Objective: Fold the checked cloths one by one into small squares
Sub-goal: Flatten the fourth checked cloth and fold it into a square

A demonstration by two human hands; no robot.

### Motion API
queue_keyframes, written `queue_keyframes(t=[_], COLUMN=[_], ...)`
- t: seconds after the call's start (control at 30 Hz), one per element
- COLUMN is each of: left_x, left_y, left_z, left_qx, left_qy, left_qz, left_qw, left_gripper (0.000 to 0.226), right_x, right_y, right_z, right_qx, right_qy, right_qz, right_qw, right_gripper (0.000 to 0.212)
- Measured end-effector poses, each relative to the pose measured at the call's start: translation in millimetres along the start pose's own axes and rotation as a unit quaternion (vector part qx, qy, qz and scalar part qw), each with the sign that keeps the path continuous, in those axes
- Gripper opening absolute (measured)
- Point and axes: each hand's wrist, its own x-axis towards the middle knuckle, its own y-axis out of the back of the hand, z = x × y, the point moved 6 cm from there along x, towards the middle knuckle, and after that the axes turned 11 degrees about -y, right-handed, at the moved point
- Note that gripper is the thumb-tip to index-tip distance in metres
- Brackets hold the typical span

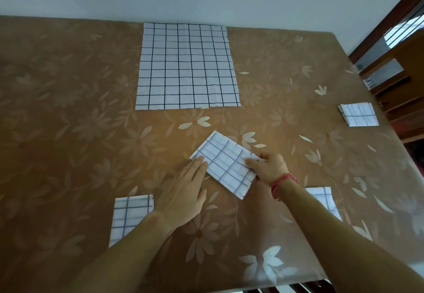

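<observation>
A white checked cloth, folded into a narrow rectangle, lies slanted at the middle of the table. My left hand lies flat with straight fingers, the fingertips touching the cloth's left corner. My right hand, with a red thread round the wrist, pinches the cloth's right edge. A large unfolded checked cloth is spread flat at the far side. Folded squares lie at the near left, at the near right partly under my right forearm, and at the right edge.
The table wears a brown cloth with pale flowers under a shiny cover. A pale wall runs behind it. Wooden furniture and a window frame stand past the table's right edge. The near table edge lies just below my forearms.
</observation>
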Motion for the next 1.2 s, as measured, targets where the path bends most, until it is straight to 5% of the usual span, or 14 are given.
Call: queue_keyframes(t=[0.27,0.5,0.67,0.77,0.97,1.2], left_x=[-18.4,-26.4,-39.6,-44.8,-46.3,-44.9], left_y=[-13.5,-13.7,-13.8,-18.1,-10.3,-0.6], left_z=[22.8,25.2,27.6,24.2,25.3,19.9], left_qx=[0.017,0.086,0.111,0.124,0.088,-0.014], left_qy=[-0.011,-0.040,-0.067,-0.072,-0.053,0.011], left_qz=[0.016,0.006,0.047,0.054,0.056,0.063], left_qw=[1.000,0.995,0.990,0.988,0.993,0.998], left_gripper=[0.068,0.061,0.055,0.041,0.034,0.020], right_x=[-36.0,-62.3,-68.3,-71.2,-91.9,-81.6], right_y=[-30.0,-50.5,-39.1,-25.3,-30.1,-36.4], right_z=[41.8,61.1,68.4,70.6,60.4,56.7], right_qx=[0.273,0.299,0.154,-0.037,-0.326,-0.331], right_qy=[-0.137,-0.162,-0.080,0.035,0.337,0.360], right_qz=[-0.072,-0.153,-0.154,-0.094,-0.019,0.004], right_qw=[0.949,0.928,0.973,0.994,0.883,0.872], right_gripper=[0.011,0.029,0.048,0.067,0.096,0.067])
